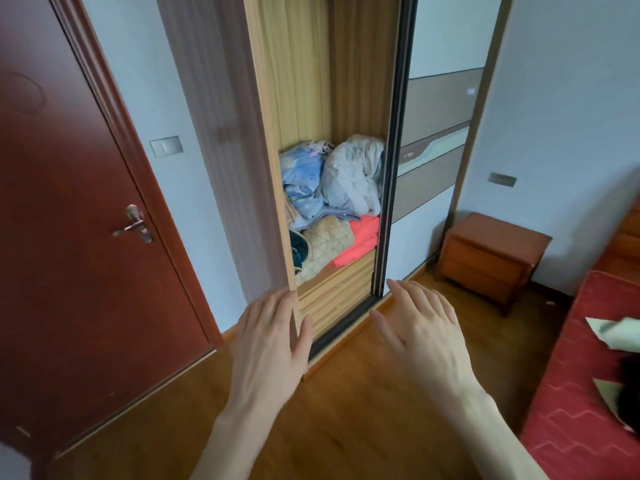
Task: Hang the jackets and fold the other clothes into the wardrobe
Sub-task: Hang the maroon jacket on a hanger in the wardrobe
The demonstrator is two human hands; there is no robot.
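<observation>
The wardrobe [273,168] stands ahead with its sliding door [429,133] pushed right, leaving a narrow opening. Inside lies a heap of bedding: a blue quilt [301,181], a pale grey quilt [353,174], a beige quilted piece [329,240] and a coral cloth [363,240], above wooden drawers [339,282]. My left hand [273,341] is held out flat in front of the wardrobe's left edge, fingers straight. My right hand [426,334] is spread flat in front of the sliding door's lower edge. Neither holds anything. Pale clothes [620,334] lie on the bed at the right.
A dark red room door [69,237] with a metal handle [135,225] is shut at the left. A wooden bedside cabinet [491,261] stands right of the wardrobe. A bed with a red cover [581,393] fills the right edge. Wooden floor [346,410] lies underfoot.
</observation>
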